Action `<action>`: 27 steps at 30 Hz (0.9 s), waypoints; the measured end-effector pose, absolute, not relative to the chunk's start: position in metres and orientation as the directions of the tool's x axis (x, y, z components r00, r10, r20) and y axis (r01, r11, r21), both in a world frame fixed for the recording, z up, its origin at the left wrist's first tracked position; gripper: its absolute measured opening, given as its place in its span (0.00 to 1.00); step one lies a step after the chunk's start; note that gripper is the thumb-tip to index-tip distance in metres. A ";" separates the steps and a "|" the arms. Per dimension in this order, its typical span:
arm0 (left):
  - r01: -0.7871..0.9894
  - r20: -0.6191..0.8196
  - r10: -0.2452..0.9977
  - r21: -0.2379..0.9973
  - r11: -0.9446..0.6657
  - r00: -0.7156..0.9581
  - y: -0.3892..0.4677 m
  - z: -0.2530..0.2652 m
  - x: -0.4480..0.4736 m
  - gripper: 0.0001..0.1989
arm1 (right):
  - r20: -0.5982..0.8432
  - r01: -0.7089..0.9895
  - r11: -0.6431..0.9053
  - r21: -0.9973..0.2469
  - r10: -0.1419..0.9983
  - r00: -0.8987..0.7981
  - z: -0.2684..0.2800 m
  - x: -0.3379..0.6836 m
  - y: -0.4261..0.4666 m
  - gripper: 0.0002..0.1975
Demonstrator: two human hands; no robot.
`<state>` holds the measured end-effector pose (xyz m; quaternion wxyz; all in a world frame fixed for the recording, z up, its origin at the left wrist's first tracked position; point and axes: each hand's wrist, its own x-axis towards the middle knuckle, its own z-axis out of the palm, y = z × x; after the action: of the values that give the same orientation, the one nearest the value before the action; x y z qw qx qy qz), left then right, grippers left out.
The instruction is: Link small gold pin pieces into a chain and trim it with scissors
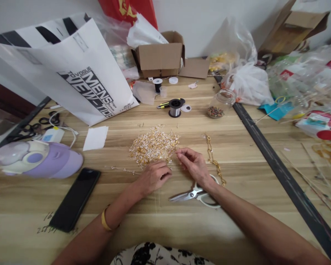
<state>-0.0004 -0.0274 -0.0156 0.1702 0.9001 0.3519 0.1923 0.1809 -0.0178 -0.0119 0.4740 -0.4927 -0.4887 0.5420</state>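
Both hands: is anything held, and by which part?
Can't tell: right hand pinched, left hand curled, both by the pile; anything in their grip is hidden or too small.

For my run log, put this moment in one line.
left hand: at gold-and-silver pile, grip unclear | right hand: at pile's right edge, grip unclear | scissors: partly hidden by right wrist

The left forearm [99,221] rises from the bottom edge, left of centre, to the left hand [154,177] at mid-frame, back upward, fingers loosely curled toward the right. The right forearm [256,221] slants in from the lower right corner; the right hand [194,165], just right of centre, points leftward, thumb and index fingertips [178,151] brought together.
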 end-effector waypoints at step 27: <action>0.599 0.248 0.734 0.445 -0.666 0.632 -0.024 -0.009 0.002 0.09 | -0.044 0.007 -0.044 -0.999 0.993 -0.107 -0.014 0.180 -0.019 0.12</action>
<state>0.0016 -0.0240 -0.0086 0.1627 0.8886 0.3749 0.2082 0.1802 -0.0193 -0.0144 0.4601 -0.4846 -0.5162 0.5357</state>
